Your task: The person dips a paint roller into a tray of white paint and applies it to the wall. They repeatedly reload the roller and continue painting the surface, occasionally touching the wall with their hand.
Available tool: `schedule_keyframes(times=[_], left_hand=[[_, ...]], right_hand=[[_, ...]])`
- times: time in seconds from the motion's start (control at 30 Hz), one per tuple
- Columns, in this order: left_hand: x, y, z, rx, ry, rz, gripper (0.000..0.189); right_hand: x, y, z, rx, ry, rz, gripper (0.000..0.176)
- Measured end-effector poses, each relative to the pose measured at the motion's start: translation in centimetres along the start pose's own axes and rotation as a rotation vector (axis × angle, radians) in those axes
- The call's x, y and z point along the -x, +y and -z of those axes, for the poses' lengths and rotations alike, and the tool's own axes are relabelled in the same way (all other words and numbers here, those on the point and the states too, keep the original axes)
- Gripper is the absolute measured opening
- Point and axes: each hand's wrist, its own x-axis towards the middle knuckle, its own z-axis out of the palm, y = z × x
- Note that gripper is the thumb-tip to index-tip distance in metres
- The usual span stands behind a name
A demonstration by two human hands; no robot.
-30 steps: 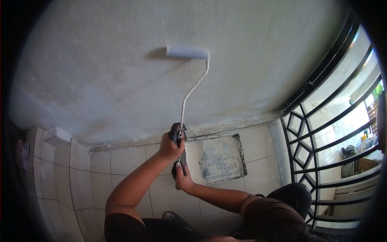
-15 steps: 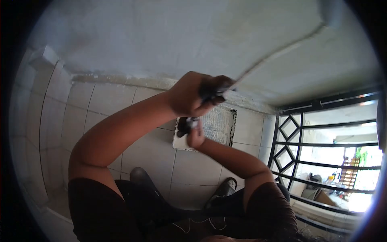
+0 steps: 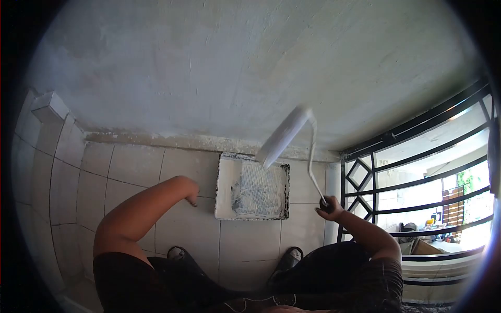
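Note:
My right hand (image 3: 329, 208) is closed round the dark handle of a paint roller, at the right beside the black metal grille. The roller's bent wire frame rises to a white sleeve (image 3: 286, 136), which slants over the back edge of the paint tray. That paint tray (image 3: 224, 193) lies on the floor, with streaked white paint on its ribbed bed and dark smears on its rim. To the left of the tray, my left hand (image 3: 188, 190) hangs bent at the wrist with loose fingers pointing down, nothing visible in it. Its palm is hidden.
A pale wall (image 3: 209, 68) with a paint-spotted base stands ahead. The black grille (image 3: 373, 182) closes off the right side, with cluttered things beyond it. Light floor tiles (image 3: 188, 224) surround the tray, and my sandalled feet (image 3: 292, 256) stand near it. A tiled ledge runs along the left.
Both hands were together on the roller over the tray. My left hand has let go and moved left; my right hand has swung right with the roller, its sleeve now near the tray.

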Motion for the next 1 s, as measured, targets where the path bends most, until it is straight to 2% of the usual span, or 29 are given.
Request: schedule_keyframes(times=[0.03,0.07,0.13,0.23,0.27,0.4,0.5,0.6,0.73,0.83,0.93,1.0], left_hand=[[-0.6,-1.5,-1.7,0.055,0.037,0.006,0.074],[-1.1,-3.1,-3.3,0.108,0.071,0.013,0.075],[-0.6,-4.8,-3.8,0.205,0.125,0.063,0.076],[0.5,-6.3,-3.7,0.312,0.192,0.160,0.074],[0.3,-6.6,-3.8,0.336,0.221,0.174,0.073],[0.4,-5.2,-3.5,0.262,0.215,0.187,0.068],[-0.3,-4.3,-3.5,0.138,0.177,0.117,0.065],[-0.5,-4.2,-3.4,0.248,0.215,0.045,0.064],[-0.5,-4.8,-3.3,0.148,0.232,0.107,0.062],[-0.3,-5.2,-3.5,0.129,0.214,0.159,0.060],[0.0,-5.6,-4.1,0.161,0.200,0.182,0.059],[0.0,-5.9,-4.5,0.156,0.199,0.175,0.058]], right_hand=[[1.3,1.2,0.4,0.038,-0.089,-0.180,0.028],[2.4,2.2,0.6,0.120,-0.098,-0.191,0.027],[4.3,4.2,-0.1,0.250,0.027,-0.030,0.029],[4.4,5.7,0.3,0.254,-0.302,-0.337,0.036],[4.7,6.8,-0.2,0.279,-0.318,-0.404,0.036],[3.8,7.3,0.0,0.383,-0.390,-0.376,0.036],[2.7,7.7,0.5,0.492,-0.486,-0.363,0.035],[1.8,7.8,0.6,0.525,-0.544,-0.343,0.035],[1.0,8.2,0.4,0.555,-0.615,-0.354,0.034],[0.9,9.5,-0.3,0.492,-0.485,-0.286,0.033],[-0.2,8.4,0.0,0.484,-0.537,-0.406,0.030],[-0.8,7.7,0.2,0.514,-0.538,-0.398,0.029]])
